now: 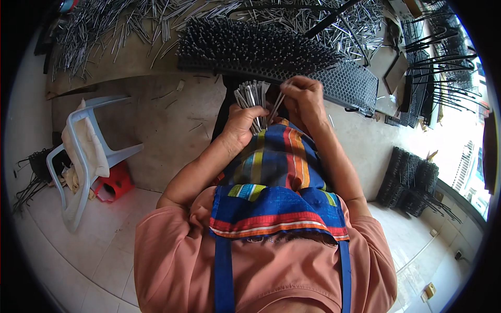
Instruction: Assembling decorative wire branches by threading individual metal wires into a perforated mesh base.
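Note:
My left hand is closed round a thick bundle of thin silvery metal rods, held upright above my lap. Just right of it, my right hand pinches a slim metal rod between thumb and fingers, its lower end beside the bundle. Beyond both hands lies a long black perforated rack. Dark upright rods fill most of its holes, while the holes at its right end show bare. A striped apron covers my lap.
Loose metal rods lie heaped across the worktable behind the rack. A pale plastic chair stands at left beside a red container. Black racks are stacked on the floor at right, and more with hooked handles stand above.

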### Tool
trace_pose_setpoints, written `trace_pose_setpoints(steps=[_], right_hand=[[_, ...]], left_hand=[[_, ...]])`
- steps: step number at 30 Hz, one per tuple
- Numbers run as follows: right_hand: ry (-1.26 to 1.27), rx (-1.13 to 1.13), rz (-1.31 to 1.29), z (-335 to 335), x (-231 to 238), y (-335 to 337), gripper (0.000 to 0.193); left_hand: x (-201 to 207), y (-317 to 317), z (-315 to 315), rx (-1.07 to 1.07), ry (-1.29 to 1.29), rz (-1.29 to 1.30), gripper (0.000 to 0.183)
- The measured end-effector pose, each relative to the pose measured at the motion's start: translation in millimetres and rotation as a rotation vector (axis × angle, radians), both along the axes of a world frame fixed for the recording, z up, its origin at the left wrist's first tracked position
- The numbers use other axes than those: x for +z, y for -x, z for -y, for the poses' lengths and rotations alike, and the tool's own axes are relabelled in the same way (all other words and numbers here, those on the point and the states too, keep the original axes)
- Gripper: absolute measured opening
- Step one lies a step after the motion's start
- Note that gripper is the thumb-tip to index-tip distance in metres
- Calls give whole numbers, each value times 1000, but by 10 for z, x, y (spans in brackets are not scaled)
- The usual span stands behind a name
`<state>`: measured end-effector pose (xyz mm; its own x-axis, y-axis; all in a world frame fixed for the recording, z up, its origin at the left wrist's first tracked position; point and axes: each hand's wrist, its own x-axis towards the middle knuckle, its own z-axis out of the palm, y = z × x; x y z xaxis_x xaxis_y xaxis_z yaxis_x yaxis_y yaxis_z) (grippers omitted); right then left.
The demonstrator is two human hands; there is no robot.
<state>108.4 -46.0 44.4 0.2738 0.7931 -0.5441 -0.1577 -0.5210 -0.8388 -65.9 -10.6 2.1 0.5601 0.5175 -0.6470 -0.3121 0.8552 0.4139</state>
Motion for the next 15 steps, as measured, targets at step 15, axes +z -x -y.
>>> trace_pose_setpoints(steps=[15], right_hand=[[-543, -77, 1055, -223, -142, -106, 14]], left_hand=[[38, -33, 8, -101, 7, -152, 27]])
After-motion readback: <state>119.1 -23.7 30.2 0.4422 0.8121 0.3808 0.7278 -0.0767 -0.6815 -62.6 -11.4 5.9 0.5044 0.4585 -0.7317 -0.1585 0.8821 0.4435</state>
